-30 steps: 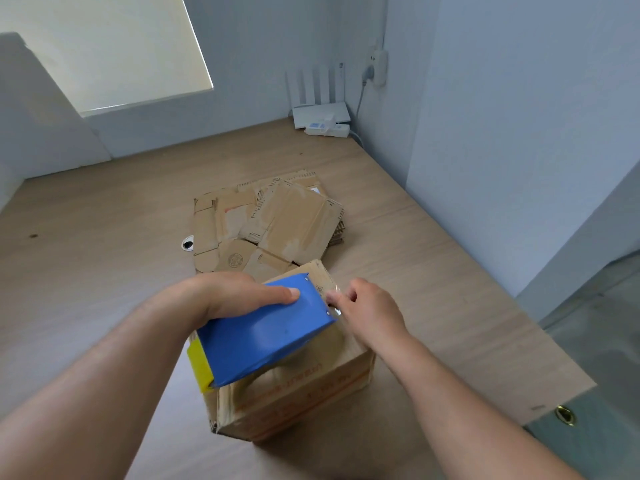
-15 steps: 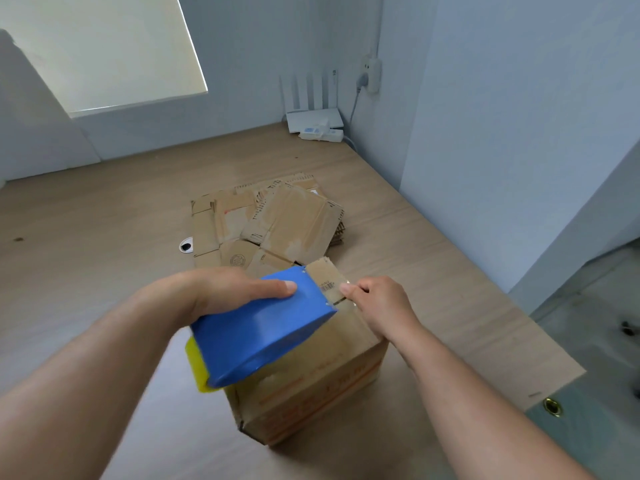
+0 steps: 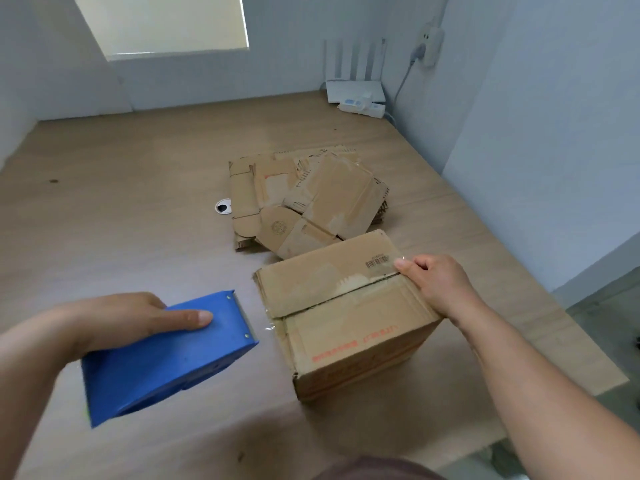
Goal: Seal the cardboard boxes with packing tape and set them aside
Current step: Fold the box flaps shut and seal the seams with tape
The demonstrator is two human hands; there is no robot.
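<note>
Wooden surface (image 3: pixel 138 209) (pale walls (image 3: pixel 554 133)); left fingers (image 3: pixel 187 318) grip dispenser (image 3: pixel 166 362); right fingers (image 3: pixel 426 269) grip box (image 3: pixel 346 327).

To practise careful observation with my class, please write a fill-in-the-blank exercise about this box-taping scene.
1. The left hand grips a ____ tape dispenser.
2. On the cardboard box, the barcode lies next to the ____ hand.
3. A pile of flattened ____ lies behind the box.
Missing words: blue; right; cardboard.
</note>
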